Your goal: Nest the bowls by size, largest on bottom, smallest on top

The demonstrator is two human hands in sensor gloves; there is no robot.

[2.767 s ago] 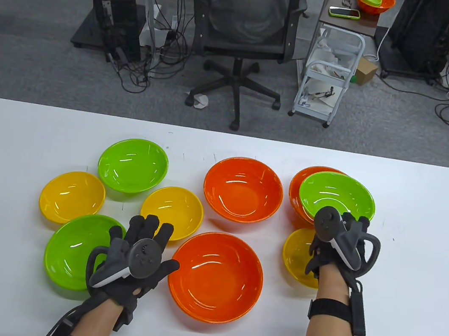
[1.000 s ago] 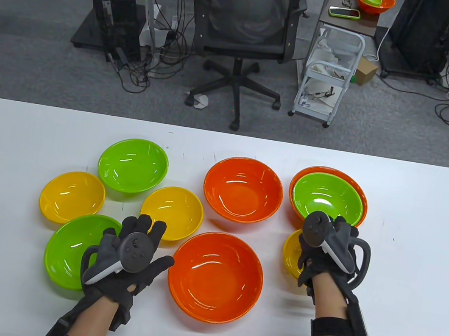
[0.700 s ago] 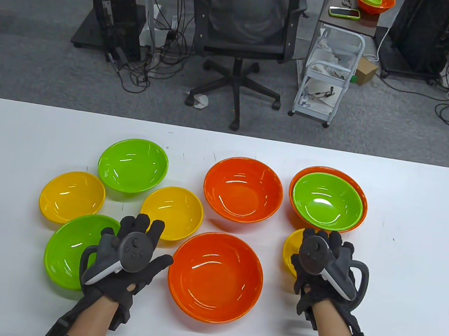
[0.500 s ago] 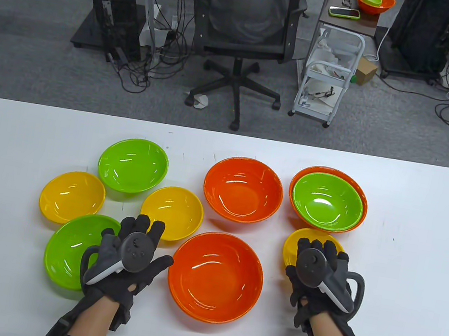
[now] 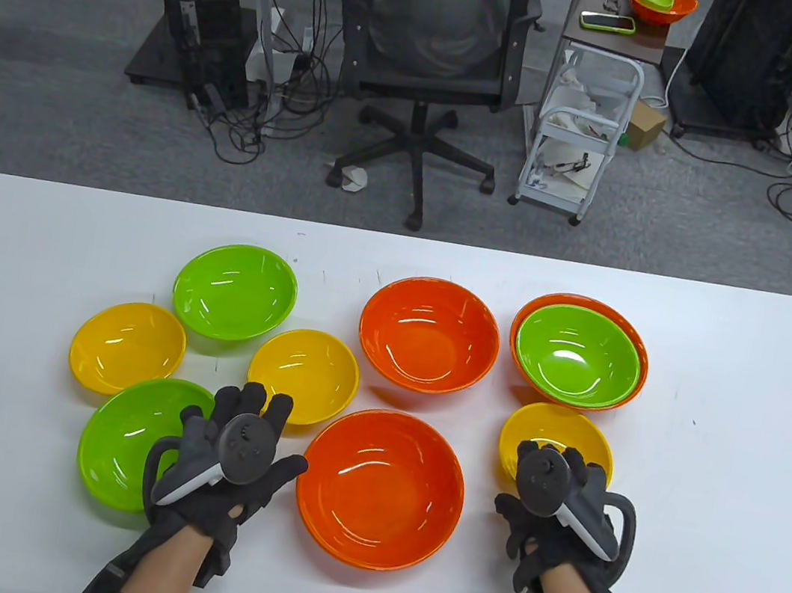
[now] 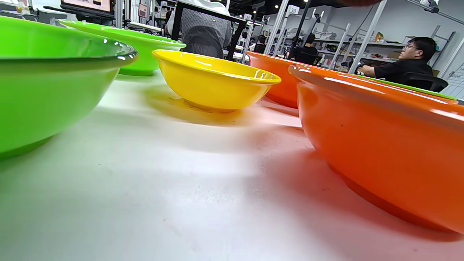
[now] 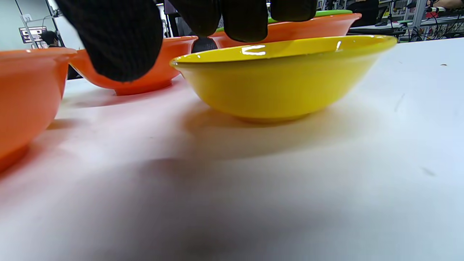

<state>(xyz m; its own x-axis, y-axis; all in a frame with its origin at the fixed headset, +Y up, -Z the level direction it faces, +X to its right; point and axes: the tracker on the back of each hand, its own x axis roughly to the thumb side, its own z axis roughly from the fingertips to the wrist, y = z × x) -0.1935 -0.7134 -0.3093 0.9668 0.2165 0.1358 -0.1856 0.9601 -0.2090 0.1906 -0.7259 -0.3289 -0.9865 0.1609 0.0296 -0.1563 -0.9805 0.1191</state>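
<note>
Three orange, three green and three yellow bowls are on the white table (image 5: 733, 459). A green bowl (image 5: 577, 356) sits nested in the far-right orange bowl (image 5: 640, 353). My right hand (image 5: 553, 490) is open, its fingers spread over the near rim of the right yellow bowl (image 5: 555, 433) without gripping it. In the right wrist view the fingertips (image 7: 116, 40) hang just above that yellow bowl (image 7: 282, 79). My left hand (image 5: 243, 438) lies open and empty between the near green bowl (image 5: 122, 440) and the large near orange bowl (image 5: 381, 487).
A far green bowl (image 5: 235, 292), two yellow bowls (image 5: 127, 346) (image 5: 303, 376) and a middle orange bowl (image 5: 429, 334) stand singly. In the left wrist view the green (image 6: 47, 83), yellow (image 6: 214, 83) and orange (image 6: 380, 145) bowls surround bare table.
My right hand let go of the green bowl, which settled into the far-right orange bowl, and drew back toward me over the yellow bowl. My left hand barely moved.
</note>
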